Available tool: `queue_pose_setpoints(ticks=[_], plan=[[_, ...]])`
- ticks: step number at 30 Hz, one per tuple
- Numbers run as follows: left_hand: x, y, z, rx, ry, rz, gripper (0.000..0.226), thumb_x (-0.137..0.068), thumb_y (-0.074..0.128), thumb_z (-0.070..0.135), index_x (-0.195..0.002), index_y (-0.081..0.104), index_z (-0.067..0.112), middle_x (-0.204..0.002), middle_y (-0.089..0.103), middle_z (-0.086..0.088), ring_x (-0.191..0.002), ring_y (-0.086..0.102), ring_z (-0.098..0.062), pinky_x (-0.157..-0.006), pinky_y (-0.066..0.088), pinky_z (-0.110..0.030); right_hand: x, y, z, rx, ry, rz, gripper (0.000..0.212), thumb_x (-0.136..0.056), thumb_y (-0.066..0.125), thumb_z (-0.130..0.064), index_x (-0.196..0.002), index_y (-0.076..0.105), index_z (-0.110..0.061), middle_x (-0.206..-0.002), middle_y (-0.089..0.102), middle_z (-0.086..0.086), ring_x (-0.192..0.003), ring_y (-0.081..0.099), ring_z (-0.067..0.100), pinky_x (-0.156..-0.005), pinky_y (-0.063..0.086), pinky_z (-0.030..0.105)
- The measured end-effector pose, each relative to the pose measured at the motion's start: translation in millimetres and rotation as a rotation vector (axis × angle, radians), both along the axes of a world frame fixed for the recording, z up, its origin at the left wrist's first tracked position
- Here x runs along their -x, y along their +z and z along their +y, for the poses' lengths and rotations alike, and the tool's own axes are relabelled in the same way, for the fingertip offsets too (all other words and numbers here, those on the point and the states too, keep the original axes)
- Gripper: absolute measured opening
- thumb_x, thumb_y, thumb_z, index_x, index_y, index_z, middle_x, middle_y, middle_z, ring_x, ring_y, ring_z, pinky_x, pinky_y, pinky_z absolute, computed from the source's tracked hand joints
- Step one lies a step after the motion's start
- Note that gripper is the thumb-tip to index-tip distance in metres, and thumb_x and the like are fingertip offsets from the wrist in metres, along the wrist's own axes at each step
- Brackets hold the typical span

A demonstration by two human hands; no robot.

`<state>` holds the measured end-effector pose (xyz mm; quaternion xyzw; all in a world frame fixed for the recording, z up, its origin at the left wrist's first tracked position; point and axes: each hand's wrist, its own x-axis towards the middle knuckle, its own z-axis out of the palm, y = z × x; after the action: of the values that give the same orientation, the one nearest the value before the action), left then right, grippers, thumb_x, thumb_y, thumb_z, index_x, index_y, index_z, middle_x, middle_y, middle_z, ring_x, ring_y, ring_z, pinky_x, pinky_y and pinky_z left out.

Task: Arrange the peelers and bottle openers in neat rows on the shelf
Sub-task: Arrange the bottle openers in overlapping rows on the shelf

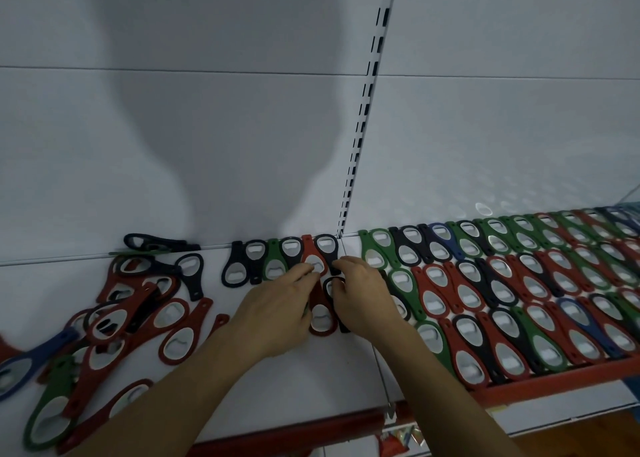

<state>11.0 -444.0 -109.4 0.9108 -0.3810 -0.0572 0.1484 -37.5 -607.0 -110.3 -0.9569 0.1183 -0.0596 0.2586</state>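
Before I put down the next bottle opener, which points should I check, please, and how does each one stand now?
1. Back row straight along the wall: ok.
2. Black opener and red opener in the second row, aligned with it: cannot tell, partly covered.
3. Left hand and right hand, firm grip: cannot tell.
4. Bare shelf for more rows: ok.
5. Loose pile sorted: not ok.

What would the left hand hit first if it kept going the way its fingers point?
The left hand points up-right toward the back row; its fingertips already seem to reach the red plastic bottle opener there, though depth is unclear.
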Motion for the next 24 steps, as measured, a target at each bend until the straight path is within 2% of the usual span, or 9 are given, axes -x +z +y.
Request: queue_pose_setpoints(ticks=[5,7,10,12,14,17,20,24], plan=[[-0.1,-4.3,-0.4,-0.002,-0.015,-0.017,0.054,-0.098,0.051,0.026,-0.151,0.04,0.025,-0.153,0.036,0.012,-0.11,0.061,-0.017,-0.081,0.057,-0.034,-0.9,-1.8,-1.0,0.002,0.016,-0.008,0.026,-0.093,0.048,-0.008,-0.111,0.065,-0.001,-0.114,0.065,0.009,-0.101,0.06,0.028,-0.089,0.05,0.042],[0.4,-5.3,-1.2,0.014,-0.01,-0.02,0.054,-0.098,0.051,0.026,-0.151,0.04,0.025,-0.153,0.036,0.012,-0.112,0.061,-0.017,-0.083,0.057,-0.033,-0.1,-0.1,-1.3,0.0,0.027,-0.006,0.026,-0.093,0.048,-0.007,-0.112,0.065,-0.002,-0.115,0.064,0.009,-0.102,0.061,0.028,-0.089,0.049,0.042],[3.6,-4.6,1.3,0.071,0.01,-0.016,0.058,-0.099,0.053,0.028,-0.155,0.037,0.027,-0.156,0.03,0.012,-0.114,0.06,-0.014,-0.086,0.055,-0.03,7.8,3.1,-2.4,-0.031,0.025,-0.085,0.035,-0.096,0.049,-0.004,-0.128,0.061,-0.004,-0.127,0.061,0.009,-0.112,0.059,0.026,-0.096,0.049,0.039],[7.2,-4.4,6.9,0.136,0.028,-0.013,0.052,-0.1,0.055,0.032,-0.15,0.044,0.027,-0.143,0.039,0.012,-0.105,0.059,-0.009,-0.084,0.055,-0.027,17.6,4.4,-5.4,-0.033,-0.007,-0.127,0.039,-0.097,0.053,-0.009,-0.135,0.058,-0.01,-0.13,0.057,0.008,-0.108,0.06,0.024,-0.095,0.05,0.036],[12.2,-5.0,12.8,0.157,0.025,-0.003,0.041,-0.1,0.055,0.038,-0.14,0.053,0.029,-0.128,0.045,0.015,-0.098,0.058,-0.005,-0.082,0.055,-0.027,27.4,3.6,-8.1,-0.033,-0.024,-0.102,0.035,-0.096,0.059,-0.02,-0.131,0.06,-0.015,-0.122,0.057,0.006,-0.097,0.061,0.021,-0.09,0.052,0.036],[21.1,-8.1,15.8,0.14,-0.002,0.028,0.038,-0.099,0.056,0.045,-0.135,0.055,0.033,-0.119,0.046,0.019,-0.094,0.057,-0.005,-0.08,0.053,-0.024,37.7,1.1,-8.7,-0.01,0.009,0.022,0.033,-0.09,0.069,-0.031,-0.119,0.065,-0.017,-0.111,0.057,0.004,-0.097,0.057,0.021,-0.088,0.05,0.031],[28.6,-10.5,14.2,0.124,-0.012,0.016,0.038,-0.098,0.056,0.047,-0.134,0.056,0.034,-0.114,0.043,0.019,-0.088,0.059,-0.006,-0.078,0.054,-0.027,40.9,-0.6,-9.2,0.012,0.006,0.04,0.025,-0.089,0.068,-0.026,-0.112,0.068,-0.014,-0.107,0.056,0.004,-0.097,0.057,0.022,-0.087,0.05,0.032],[32.0,-12.9,12.1,0.123,-0.008,-0.004,0.039,-0.096,0.059,0.047,-0.132,0.056,0.032,-0.123,0.04,0.018,-0.088,0.06,-0.007,-0.077,0.055,-0.025,40.1,-2.4,-10.2,0.02,-0.011,0.005,0.02,-0.089,0.068,-0.024,-0.105,0.07,-0.012,-0.101,0.058,0.005,-0.091,0.056,0.021,-0.084,0.049,0.032]])
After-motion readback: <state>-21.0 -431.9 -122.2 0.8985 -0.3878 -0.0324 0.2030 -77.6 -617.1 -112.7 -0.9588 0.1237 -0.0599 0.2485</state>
